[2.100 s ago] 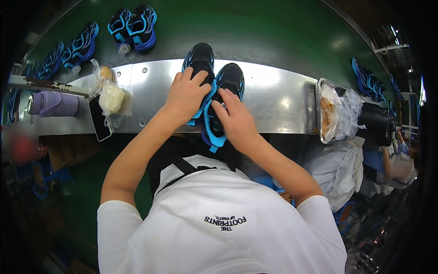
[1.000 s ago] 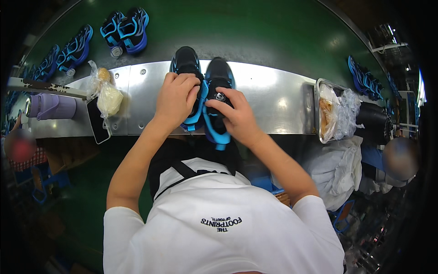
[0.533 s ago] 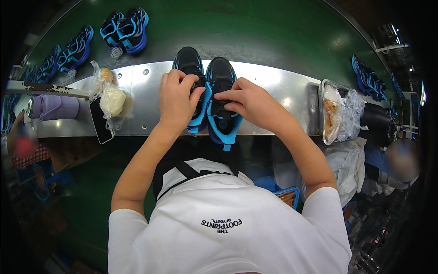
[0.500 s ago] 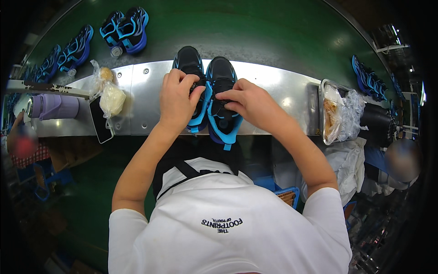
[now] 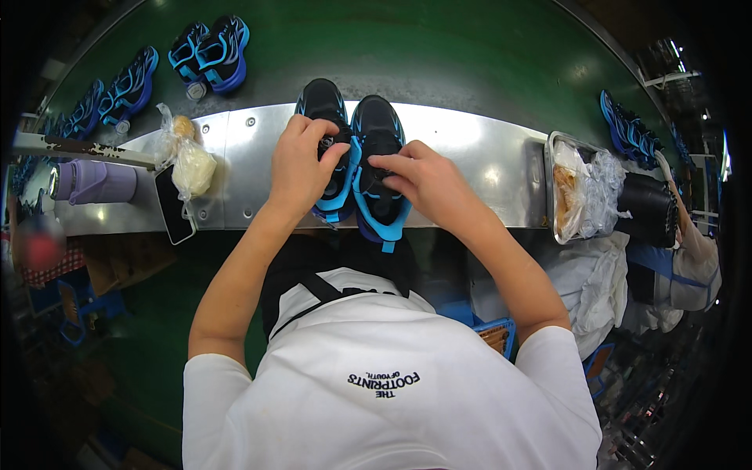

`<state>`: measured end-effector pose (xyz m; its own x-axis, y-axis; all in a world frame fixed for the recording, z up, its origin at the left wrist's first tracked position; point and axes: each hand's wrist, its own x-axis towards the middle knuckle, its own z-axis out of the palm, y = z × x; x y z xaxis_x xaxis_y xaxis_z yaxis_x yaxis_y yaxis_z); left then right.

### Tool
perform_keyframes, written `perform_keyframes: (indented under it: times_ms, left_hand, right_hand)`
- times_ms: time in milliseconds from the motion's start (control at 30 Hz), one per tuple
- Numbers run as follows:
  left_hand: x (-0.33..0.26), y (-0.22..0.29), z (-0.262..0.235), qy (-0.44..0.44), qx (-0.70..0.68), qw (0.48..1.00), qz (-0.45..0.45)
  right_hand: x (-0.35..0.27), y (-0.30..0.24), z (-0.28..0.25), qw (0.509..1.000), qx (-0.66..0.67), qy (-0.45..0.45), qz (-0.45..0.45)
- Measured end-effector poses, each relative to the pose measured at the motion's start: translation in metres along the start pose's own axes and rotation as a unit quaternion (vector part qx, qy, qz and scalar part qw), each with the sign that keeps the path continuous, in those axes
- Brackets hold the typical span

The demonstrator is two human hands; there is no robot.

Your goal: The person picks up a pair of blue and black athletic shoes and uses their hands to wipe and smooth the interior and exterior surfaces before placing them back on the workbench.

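Observation:
Two black sneakers with bright blue trim lie side by side on the metal edge of the bench, toes pointing away from me. My left hand (image 5: 299,166) is at the lacing of the left sneaker (image 5: 321,102), fingers bent and thumb a little apart from the index finger. Over the lacing of the right sneaker (image 5: 377,117), my right hand (image 5: 429,182) has its index finger and thumb bent in close. Whatever either hand's fingertips hold, such as a lace, is too small or hidden to make out.
Behind the metal strip (image 5: 470,145) lies a green bench surface (image 5: 439,47). More matching sneakers (image 5: 223,55) stand at far left, others (image 5: 627,133) at far right. A lilac bottle (image 5: 102,182), phone (image 5: 174,207) and bagged food (image 5: 193,168) sit left; a metal tray (image 5: 552,188) with plastic sits right.
My left fingers and thumb have shifted slightly at the lacing. My right hand has barely moved. At far right, a person's arm now reaches up toward the sneakers there.

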<state>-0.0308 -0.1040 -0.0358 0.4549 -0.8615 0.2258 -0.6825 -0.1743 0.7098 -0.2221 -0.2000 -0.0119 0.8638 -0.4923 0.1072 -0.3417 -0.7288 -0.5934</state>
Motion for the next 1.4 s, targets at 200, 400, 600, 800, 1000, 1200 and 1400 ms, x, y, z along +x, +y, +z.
perform_keyframes:
  times_ms: [200, 400, 600, 800, 1000, 1200, 1400]
  left_hand:
    - [0.013, -0.002, -0.016, -0.127, -0.088, 0.988, -0.012]
    - [0.008, -0.006, -0.019, -0.134, -0.07, 0.988, -0.002]
    - [0.01, -0.012, -0.024, -0.167, -0.08, 0.983, -0.015]
    - [-0.001, -0.006, -0.029, -0.087, -0.027, 0.993, 0.076]
    - [-0.014, -0.013, -0.019, -0.092, 0.083, 0.977, 0.174]
    - [-0.015, -0.015, -0.011, -0.026, 0.071, 0.975, 0.21]
    - [-0.014, -0.012, -0.016, -0.019, 0.07, 0.976, 0.205]
  right_hand:
    - [-0.007, 0.009, 0.001, 0.993, -0.105, -0.002, 0.051]
    - [0.015, 0.007, -0.013, 0.997, 0.052, -0.015, -0.048]
    - [0.006, 0.005, 0.005, 0.997, -0.074, 0.03, -0.003]
    - [0.009, 0.004, -0.004, 0.999, -0.036, -0.026, 0.024]
    - [0.007, 0.004, -0.011, 0.998, 0.028, -0.062, 0.02]
    - [0.005, 0.006, -0.001, 0.999, 0.017, -0.049, -0.002]
    - [0.005, 0.014, 0.003, 0.999, -0.009, 0.016, -0.03]
